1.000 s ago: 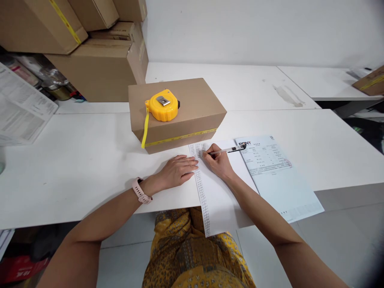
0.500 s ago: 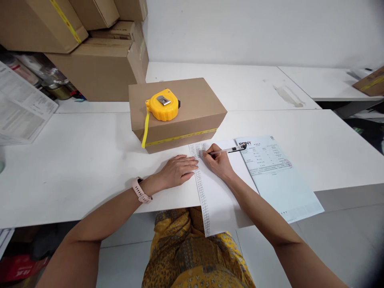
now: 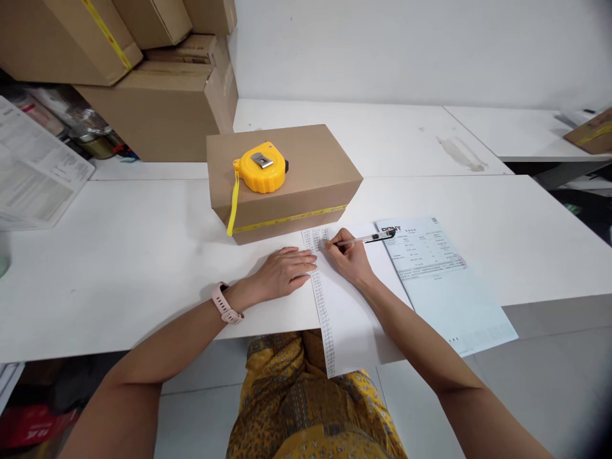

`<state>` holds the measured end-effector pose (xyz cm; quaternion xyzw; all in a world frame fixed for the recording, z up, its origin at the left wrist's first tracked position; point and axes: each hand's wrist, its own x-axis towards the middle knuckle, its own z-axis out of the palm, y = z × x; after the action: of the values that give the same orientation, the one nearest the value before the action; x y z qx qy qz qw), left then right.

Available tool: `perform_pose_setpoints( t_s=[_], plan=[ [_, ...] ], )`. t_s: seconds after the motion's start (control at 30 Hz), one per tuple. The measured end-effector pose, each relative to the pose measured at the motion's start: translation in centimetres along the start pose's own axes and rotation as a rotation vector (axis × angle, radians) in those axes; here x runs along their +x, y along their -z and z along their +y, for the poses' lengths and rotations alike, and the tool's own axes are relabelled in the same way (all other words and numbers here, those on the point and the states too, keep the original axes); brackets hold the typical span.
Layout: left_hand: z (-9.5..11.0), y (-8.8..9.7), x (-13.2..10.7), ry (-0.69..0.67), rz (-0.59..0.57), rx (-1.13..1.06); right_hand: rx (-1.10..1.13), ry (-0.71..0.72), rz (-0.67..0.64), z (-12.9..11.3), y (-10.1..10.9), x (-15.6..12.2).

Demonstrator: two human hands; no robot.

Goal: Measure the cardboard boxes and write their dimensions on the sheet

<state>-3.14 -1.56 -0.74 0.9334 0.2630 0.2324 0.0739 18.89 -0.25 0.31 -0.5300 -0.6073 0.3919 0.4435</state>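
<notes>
A pen [image 3: 361,240] with a clear barrel and black cap end is pinched in my right hand [image 3: 351,258], its tip down at the upper part of a white sheet of paper [image 3: 356,325]. Handwritten columns run along the sheet's left side, and its lower end hangs past the table edge. Flat on the table, my left hand [image 3: 287,273] has its fingers stretched out, the fingertips touching the sheet's left edge. Just beyond my hands is a closed cardboard box [image 3: 310,159] with a yellow tape measure [image 3: 262,169] on top.
Right of the sheet lies a printed pale blue document [image 3: 444,287], partly over the table's front edge. Stacked cardboard boxes [image 3: 157,108] stand at the back left. A printed sheet [image 3: 38,166] leans at far left. Another box [image 3: 593,131] sits far right on the white table [image 3: 143,242].
The pen and my right hand have shifted very slightly. The view has moved a touch; everything else stays in place.
</notes>
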Motion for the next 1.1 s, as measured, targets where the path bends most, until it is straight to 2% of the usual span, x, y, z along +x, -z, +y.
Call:
perform_pose_setpoints(
  t_s=[0.53,1.1],
  plan=[
    [-0.03,-0.05,-0.05,0.020,-0.028,-0.009,-0.033,-0.007,0.004,0.50,0.09,0.02],
    [0.05,0.09,0.03,0.033,-0.045,-0.031,-0.047,-0.009,0.007,0.03,0.11,-0.03]
  ],
)
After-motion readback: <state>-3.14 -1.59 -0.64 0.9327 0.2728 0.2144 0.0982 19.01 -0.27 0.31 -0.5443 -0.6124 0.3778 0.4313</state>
